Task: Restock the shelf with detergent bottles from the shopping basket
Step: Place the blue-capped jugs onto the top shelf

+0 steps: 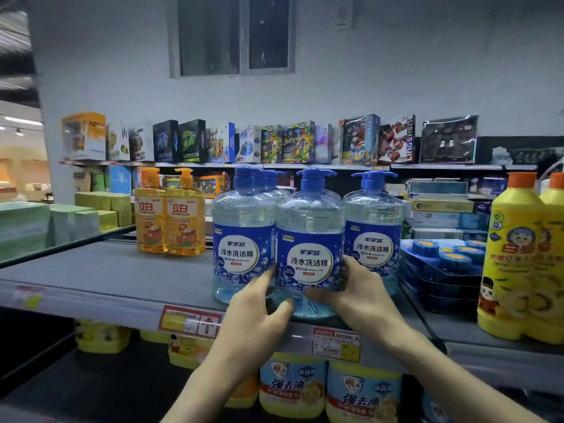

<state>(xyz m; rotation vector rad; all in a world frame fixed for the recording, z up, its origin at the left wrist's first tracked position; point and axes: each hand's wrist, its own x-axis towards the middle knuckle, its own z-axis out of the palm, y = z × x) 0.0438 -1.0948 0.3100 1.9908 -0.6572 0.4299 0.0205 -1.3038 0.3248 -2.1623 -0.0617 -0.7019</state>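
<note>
A clear detergent bottle (309, 239) with a blue pump and blue label stands at the front edge of the grey shelf (106, 279). My left hand (259, 303) grips its lower left side and my right hand (357, 288) grips its lower right side. More blue-pump bottles stand close by: a row on the left (241, 233) and one on the right (374, 227). The shopping basket is not in view.
Two orange pump bottles (169, 218) stand further left on the shelf. Yellow bottles with orange caps (525, 261) stand at the right, with dark trays of blue blocks (442, 261) beside them. Price tags (189, 322) hang on the shelf edge. Tubs fill the shelf below.
</note>
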